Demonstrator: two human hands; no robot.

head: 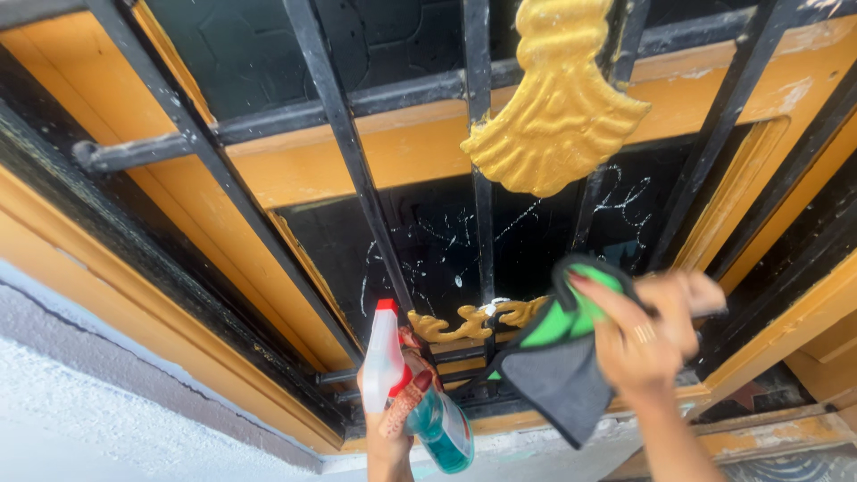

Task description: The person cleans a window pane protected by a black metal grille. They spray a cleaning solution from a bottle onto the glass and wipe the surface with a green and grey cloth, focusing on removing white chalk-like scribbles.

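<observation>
The green and grey cloth (pixel 558 357) is bunched in the right hand (pixel 647 344), fingers pinching it against the dark window pane (pixel 428 241) behind black bars (pixel 353 161). Left of the cloth, the left hand (pixel 402 406) wraps a spray bottle (pixel 420 402). Wiping likely works best in overlapping strokes between bars, below the gold ornament (pixel 553 107).

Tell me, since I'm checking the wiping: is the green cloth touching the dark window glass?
Cannot tell. In the head view the right hand holds the green cloth up in front of the window glass behind the black bars; no contact or gap shows.
</observation>
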